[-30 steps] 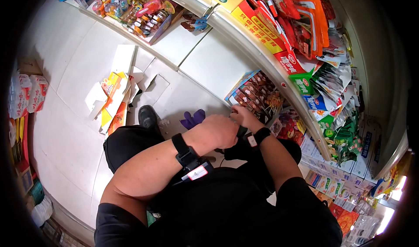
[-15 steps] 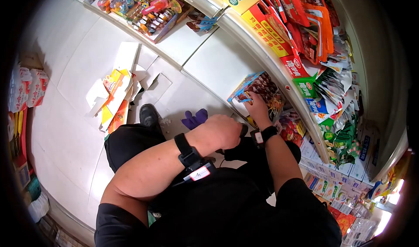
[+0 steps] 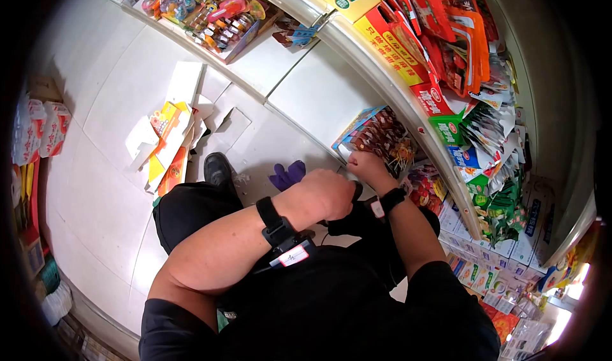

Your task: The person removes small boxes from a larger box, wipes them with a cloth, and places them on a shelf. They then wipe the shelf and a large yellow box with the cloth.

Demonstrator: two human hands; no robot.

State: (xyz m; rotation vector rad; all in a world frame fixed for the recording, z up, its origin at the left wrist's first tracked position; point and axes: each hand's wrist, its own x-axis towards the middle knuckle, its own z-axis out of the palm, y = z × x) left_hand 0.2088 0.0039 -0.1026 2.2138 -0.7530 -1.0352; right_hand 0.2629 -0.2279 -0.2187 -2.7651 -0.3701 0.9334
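Note:
My right hand (image 3: pixel 368 168) is curled closed in front of a display box (image 3: pixel 349 130) with a blue printed edge, filled with brown-wrapped snacks (image 3: pixel 384 135). Whatever its fingers may hold is hidden. To its left, my left hand (image 3: pixel 326 194) is closed with its back to me and the fingertips out of sight. A small dark shape (image 3: pixel 357 190) shows at its far side; I cannot make out if it is held. Purple gloves (image 3: pixel 287 175) lie on the floor just beyond my left hand.
Shelves (image 3: pixel 421 125) with red, orange and green snack packets (image 3: pixel 449 128) curve along the right. Flattened cardboard (image 3: pixel 171 141) lies on the floor past my shoe (image 3: pixel 218 170). A tray of small toys and sweets (image 3: pixel 223 33) stands on the low ledge. Stacked goods (image 3: pixel 54 128) line the left.
My right hand has drawn back from the display box toward me, its fingers curling in, leaving more of the snacks visible. My left hand has hardly moved.

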